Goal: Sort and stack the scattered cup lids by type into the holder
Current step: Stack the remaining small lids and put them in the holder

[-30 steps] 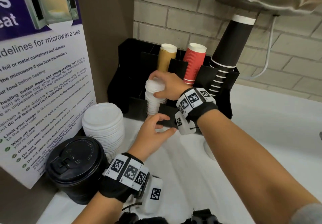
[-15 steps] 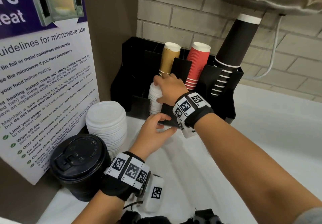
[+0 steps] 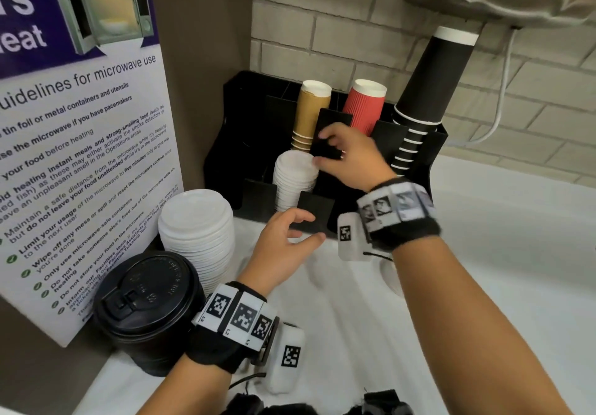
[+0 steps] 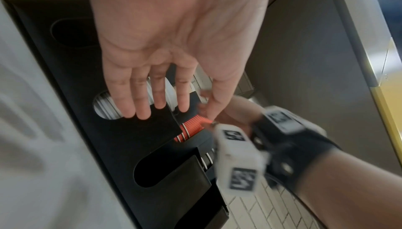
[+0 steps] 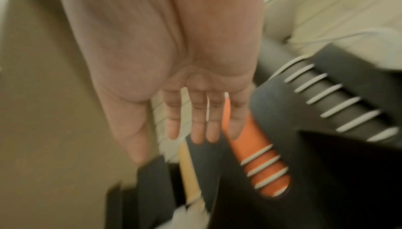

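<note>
Against the left edge of the worktop (image 3: 451, 285), just in front of the microwave poster (image 3: 80, 156), a stack of black lids (image 3: 148, 301) stands nearest the person, with a taller stack of large white lids (image 3: 196, 230) just behind it; both are still outside the holder.

Toward the middle, the left hand (image 3: 283, 240) hovers at the front lip of the black holder (image 3: 232, 130), fingers relaxed and spread, grasping nothing. Directly behind it, a stack of small white lids (image 3: 295, 175) sits in a front compartment of the holder. The right hand (image 3: 348, 156) is just beside that stack's top, fingers straight and released.

Farther right, tan cups (image 3: 311, 111), red cups (image 3: 366, 104) and black cups (image 3: 422, 92) fill the rear slots.

The lids look like thin moulded plastic: light, slightly springy, smooth, and likely to slide apart or tip as a tall column. A stack is probably best taken around its sides, low and high at once, rather than by the top lid alone.

The head view alone shows the two loose stacks. The left wrist view shows an empty round slot (image 4: 71, 33) in the holder's front. The right wrist view is blurred, yet confirms bare fingers.
</note>
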